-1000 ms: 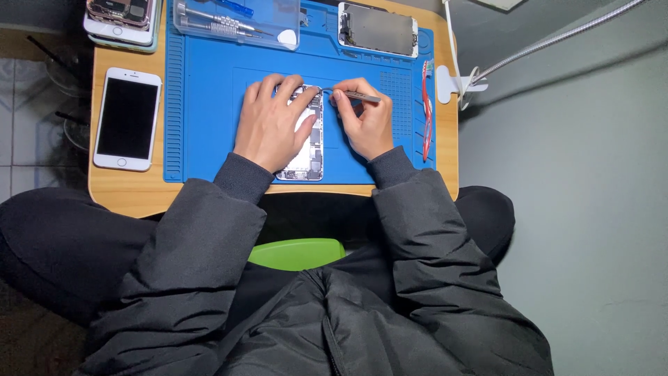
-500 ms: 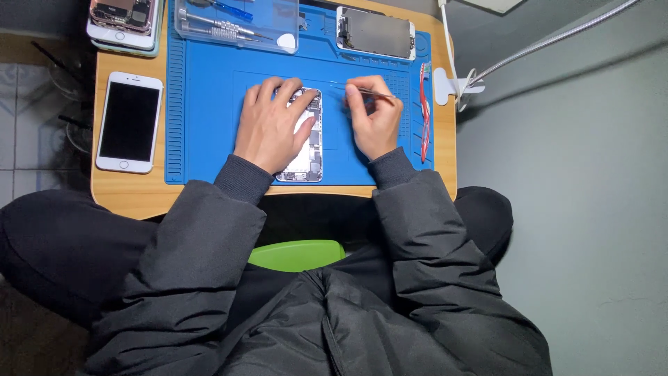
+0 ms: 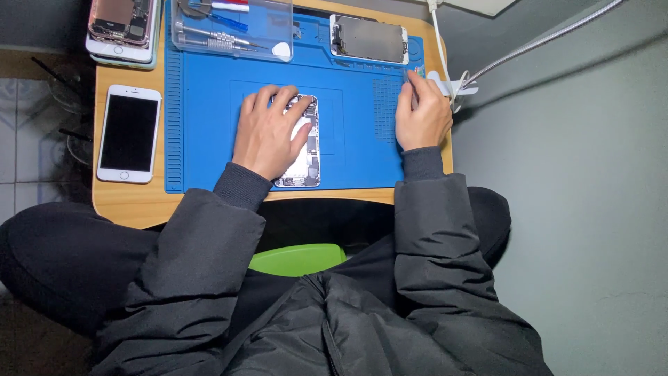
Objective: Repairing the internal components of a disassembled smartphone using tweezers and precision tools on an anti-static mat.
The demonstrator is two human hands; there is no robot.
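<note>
The opened phone (image 3: 306,143), its long axis running away from the body on the blue mat (image 3: 202,125), is pinned under the flat, spread left hand (image 3: 268,132), while the right hand (image 3: 421,115), curled around a thin tool, is held well apart at the mat's right edge.

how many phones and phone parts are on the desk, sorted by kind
Opened phones: 2, one under the left hand at, one at the top left corner
Intact white phone: 1
Detached screen: 1
Total: 4
</note>
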